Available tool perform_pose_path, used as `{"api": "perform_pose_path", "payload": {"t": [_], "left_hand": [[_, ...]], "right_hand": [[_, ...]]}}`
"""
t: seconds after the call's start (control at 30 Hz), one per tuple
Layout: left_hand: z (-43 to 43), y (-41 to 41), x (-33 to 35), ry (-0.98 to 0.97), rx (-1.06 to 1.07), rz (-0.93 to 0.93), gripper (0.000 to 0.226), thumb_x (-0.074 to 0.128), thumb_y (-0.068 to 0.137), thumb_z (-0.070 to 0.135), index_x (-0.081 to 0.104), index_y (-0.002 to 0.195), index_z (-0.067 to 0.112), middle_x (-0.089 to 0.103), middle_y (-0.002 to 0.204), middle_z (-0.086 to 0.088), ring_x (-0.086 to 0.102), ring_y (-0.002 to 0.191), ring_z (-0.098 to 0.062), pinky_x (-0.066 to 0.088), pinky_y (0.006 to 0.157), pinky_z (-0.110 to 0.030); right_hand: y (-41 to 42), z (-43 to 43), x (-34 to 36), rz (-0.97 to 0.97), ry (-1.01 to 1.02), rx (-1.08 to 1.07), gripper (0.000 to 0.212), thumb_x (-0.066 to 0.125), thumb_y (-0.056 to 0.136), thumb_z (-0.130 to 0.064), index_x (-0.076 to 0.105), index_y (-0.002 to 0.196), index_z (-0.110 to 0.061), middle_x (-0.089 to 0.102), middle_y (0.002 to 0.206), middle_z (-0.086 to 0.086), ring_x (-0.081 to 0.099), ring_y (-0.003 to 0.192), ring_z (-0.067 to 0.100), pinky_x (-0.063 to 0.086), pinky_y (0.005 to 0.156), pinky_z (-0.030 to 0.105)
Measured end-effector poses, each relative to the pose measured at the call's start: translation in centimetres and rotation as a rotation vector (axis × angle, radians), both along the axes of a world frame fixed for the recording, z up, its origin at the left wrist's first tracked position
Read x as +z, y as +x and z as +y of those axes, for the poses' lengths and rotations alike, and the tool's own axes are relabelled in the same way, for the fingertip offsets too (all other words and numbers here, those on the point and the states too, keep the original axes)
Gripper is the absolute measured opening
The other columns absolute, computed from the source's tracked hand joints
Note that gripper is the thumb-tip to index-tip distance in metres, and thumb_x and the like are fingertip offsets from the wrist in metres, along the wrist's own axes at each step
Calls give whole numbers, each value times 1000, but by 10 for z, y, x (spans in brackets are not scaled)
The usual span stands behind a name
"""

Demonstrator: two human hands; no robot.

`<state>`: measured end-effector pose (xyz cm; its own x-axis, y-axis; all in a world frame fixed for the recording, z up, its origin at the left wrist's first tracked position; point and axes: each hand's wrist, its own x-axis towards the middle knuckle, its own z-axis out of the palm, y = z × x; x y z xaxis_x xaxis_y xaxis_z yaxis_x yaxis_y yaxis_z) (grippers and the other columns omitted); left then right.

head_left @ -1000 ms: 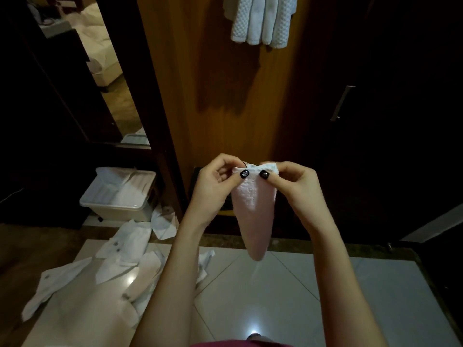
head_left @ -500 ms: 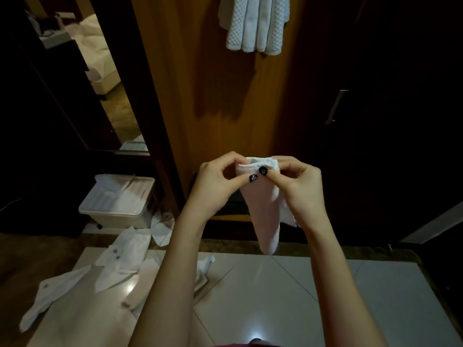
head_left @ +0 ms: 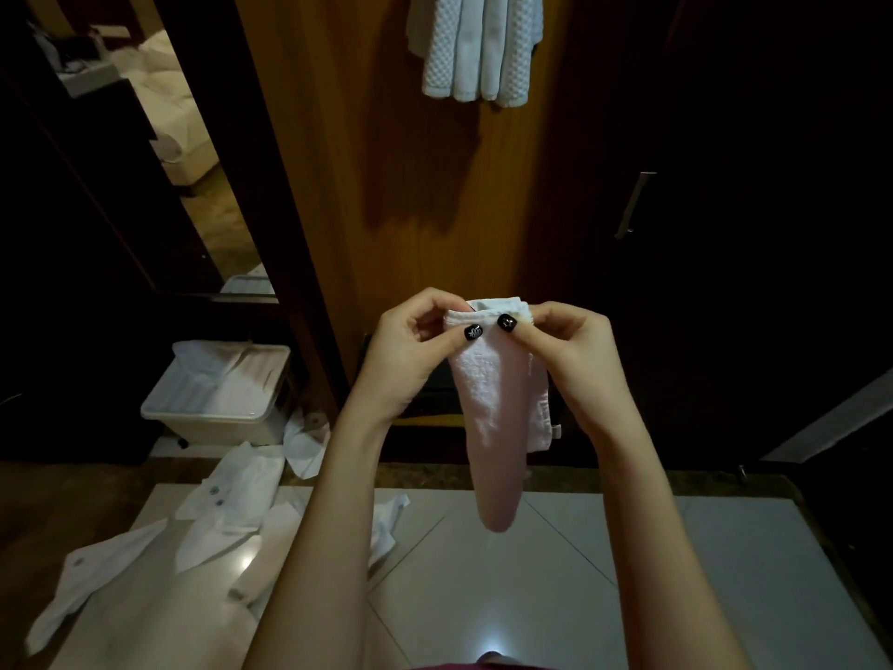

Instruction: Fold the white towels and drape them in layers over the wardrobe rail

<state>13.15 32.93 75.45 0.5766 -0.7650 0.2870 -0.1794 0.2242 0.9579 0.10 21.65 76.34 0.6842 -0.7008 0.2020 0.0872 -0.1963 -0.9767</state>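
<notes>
The left hand (head_left: 410, 350) pinches one top corner of the towel (head_left: 493, 427), which hangs folded well below the hung towels (head_left: 476, 45). The right hand (head_left: 575, 360) pinches the other corner. Square the top edges flush before lifting it up to drape.

— Where does the view look from?
— From the person's head, facing forward and down. Both forearms come up from the bottom edge.
— How near is it?
— Near: the left hand (head_left: 410, 350) and right hand (head_left: 570, 360) pinch a towel (head_left: 488, 427) just under the middle of the frame.
— And how wide?
— Wide. The floor (head_left: 580, 597) fills the bottom, a wooden panel (head_left: 386, 162) stands straight ahead, and the top edge cuts off the hung towels (head_left: 476, 50). A white box (head_left: 217, 408) sits on the floor at the left.
— Any other view?
— Only this one.
</notes>
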Motion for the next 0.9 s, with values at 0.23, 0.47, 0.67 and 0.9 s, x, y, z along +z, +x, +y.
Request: {"api": "perform_pose_path", "payload": {"t": [0.23,0.47,0.67,0.9], "left_hand": [[-4,-8,-1,-154,60,2,26,62,89,0,56,104,21,65,93,17,62,90,-4,50,79,-21],[-13,-7,8,-85,-82,-164,28,64,88,0,66,105,22,65,109,5,60,105,-2,47,86,-17],[-43,0,11,-135,63,-70,23,67,87,3,66,99,22,66,102,14,61,104,-6,51,89,-29],[-61,28,23,-245,123,119,20,61,89,22,63,109,23,61,124,1,52,126,-20,41,108,-49]], "right_hand": [[7,7,2,-55,-57,-136,7,70,88,-15,73,82,-15,73,79,0,70,81,15,56,73,29],[18,-6,17,-170,108,-225,17,74,84,-11,61,74,-7,60,54,-11,60,55,2,47,54,17],[26,-17,16,-90,-140,-214,16,61,95,-26,69,100,-12,70,94,-3,66,91,7,53,79,24],[10,-16,-13,5,-261,-203,12,52,99,-20,60,106,-26,63,96,-16,61,92,-4,48,75,11]]}}
